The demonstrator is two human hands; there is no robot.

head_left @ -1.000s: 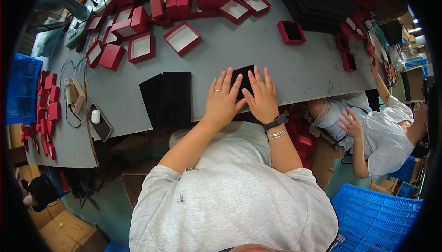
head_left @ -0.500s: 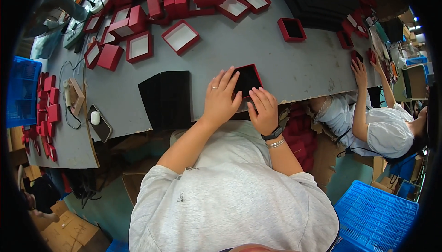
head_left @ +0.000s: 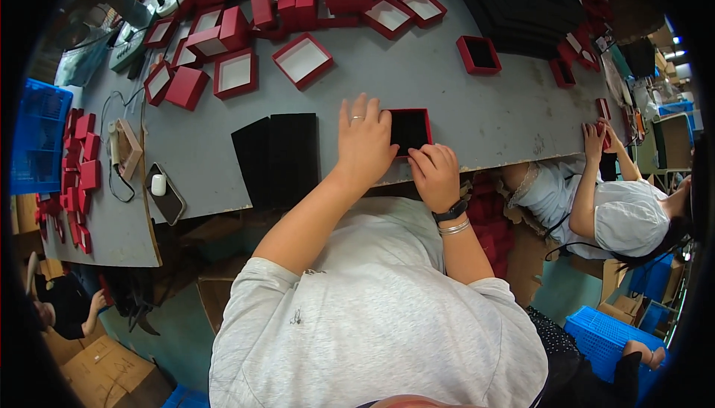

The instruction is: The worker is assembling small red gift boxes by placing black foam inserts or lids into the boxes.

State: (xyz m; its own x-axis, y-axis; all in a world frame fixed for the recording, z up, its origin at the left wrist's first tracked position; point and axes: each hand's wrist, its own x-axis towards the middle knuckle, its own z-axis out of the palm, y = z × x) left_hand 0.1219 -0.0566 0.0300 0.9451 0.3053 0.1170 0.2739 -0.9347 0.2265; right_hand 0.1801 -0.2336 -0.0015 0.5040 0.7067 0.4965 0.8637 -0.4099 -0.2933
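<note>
At the near edge of the grey table lies a small red box (head_left: 429, 126) with a black lining (head_left: 410, 129) inside. Stretched along its left side, my left hand (head_left: 365, 138) covers that wall, the thumb over the near left part. My right hand (head_left: 438, 175) is curled, its fingertips pinched at the near edge by the right corner; what lies between them is partly hidden. To the left of my left hand rest flat black sheets (head_left: 293, 156), one slightly askew.
Many red boxes, several with white insides (head_left: 302, 61), crowd the far left. Another black-lined red box (head_left: 478, 55) stands at the far right near stacked black sheets (head_left: 514, 5). A phone (head_left: 168, 195) with a white case on it lies left. A co-worker (head_left: 622, 214) sits right.
My left hand has shifted slightly, its fingers now pointing straighter away from me. The box has turned squarer to the table edge. My right fingers have curled in at its near edge.
</note>
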